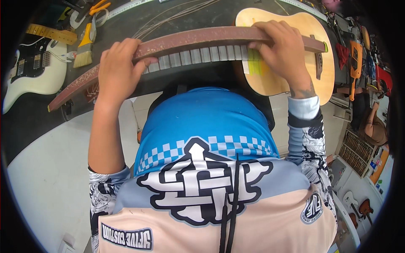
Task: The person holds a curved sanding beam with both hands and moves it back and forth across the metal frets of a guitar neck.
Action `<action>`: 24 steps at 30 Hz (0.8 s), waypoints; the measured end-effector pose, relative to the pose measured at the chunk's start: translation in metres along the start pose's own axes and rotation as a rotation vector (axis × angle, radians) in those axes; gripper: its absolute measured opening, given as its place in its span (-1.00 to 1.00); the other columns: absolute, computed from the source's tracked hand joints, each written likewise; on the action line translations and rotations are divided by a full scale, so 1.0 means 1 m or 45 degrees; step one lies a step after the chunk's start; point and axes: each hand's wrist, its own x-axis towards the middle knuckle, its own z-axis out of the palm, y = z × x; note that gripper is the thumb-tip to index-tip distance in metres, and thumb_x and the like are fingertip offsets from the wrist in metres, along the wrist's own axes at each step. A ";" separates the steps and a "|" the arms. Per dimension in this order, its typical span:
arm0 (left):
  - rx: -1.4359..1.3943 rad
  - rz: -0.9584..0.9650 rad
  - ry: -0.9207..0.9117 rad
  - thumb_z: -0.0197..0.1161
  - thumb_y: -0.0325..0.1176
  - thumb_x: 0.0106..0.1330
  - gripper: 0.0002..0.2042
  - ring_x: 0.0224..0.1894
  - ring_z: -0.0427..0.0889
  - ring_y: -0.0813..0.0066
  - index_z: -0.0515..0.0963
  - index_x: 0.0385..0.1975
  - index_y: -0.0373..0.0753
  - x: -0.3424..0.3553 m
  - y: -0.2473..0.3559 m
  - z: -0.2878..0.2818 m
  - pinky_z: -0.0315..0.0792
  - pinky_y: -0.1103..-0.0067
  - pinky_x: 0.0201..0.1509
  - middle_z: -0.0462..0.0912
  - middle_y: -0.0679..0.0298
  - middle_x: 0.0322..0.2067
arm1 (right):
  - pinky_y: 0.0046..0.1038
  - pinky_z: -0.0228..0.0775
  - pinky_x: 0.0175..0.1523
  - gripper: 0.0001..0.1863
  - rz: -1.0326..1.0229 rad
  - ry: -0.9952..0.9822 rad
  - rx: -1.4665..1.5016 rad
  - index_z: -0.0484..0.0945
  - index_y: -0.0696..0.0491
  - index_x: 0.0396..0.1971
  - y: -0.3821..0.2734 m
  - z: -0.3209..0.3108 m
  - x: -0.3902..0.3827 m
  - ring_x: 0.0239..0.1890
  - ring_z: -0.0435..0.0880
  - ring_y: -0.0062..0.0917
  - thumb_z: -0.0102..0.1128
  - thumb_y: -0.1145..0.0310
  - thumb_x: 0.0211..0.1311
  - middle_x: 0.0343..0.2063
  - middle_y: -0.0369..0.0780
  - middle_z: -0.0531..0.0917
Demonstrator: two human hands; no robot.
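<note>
A long reddish-brown bar (198,38) with a scuffed face runs across the bench, over the neck of an acoustic guitar. My left hand (120,69) is wrapped round its left part, thumb on the near side. Further right, my right hand (284,50) grips it above the guitar's pale wooden body (310,27), also with the thumb on the near edge. Below the bar shows the fretboard (196,56), with pale strips between its frets. Yellow tape (256,67) lies on the body by the neck's end. Whether the bar touches the frets cannot be made out.
A white electric guitar (36,82) lies at the left, beside a paintbrush (84,52). Loose thin wires (168,19), a long ruler (128,6) and orange-handled pliers (99,7) are at the back. Another person (375,126) is at the far right, near an orange tool (356,63).
</note>
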 end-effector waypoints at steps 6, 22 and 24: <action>0.006 0.030 0.013 0.60 -0.23 0.18 -0.61 -0.13 0.62 0.14 0.62 -0.09 -0.23 -0.022 0.010 0.000 0.36 0.30 0.02 0.68 0.22 -0.23 | -0.21 0.38 0.02 -0.61 0.065 -0.131 0.008 0.74 -0.05 -0.08 -0.017 -0.013 -0.017 -0.10 0.68 -0.29 0.56 0.26 0.03 -0.23 -0.29 0.75; 0.012 0.003 0.014 0.57 -0.23 0.23 -0.65 -0.14 0.62 0.12 0.63 -0.09 -0.23 -0.002 -0.001 0.002 0.38 0.29 0.01 0.67 0.21 -0.28 | -0.27 0.35 -0.02 -0.69 -0.042 -0.034 0.017 0.76 -0.13 -0.09 0.005 0.003 0.005 -0.12 0.68 -0.43 0.52 0.17 0.16 -0.26 -0.44 0.75; -0.008 0.023 0.025 0.58 -0.22 0.22 -0.64 -0.13 0.62 0.14 0.63 -0.09 -0.22 -0.013 0.001 0.002 0.37 0.29 0.02 0.68 0.23 -0.26 | -0.27 0.34 -0.02 -0.67 -0.021 -0.041 0.020 0.76 -0.13 -0.09 -0.004 -0.002 -0.006 -0.14 0.68 -0.42 0.52 0.18 0.12 -0.26 -0.43 0.74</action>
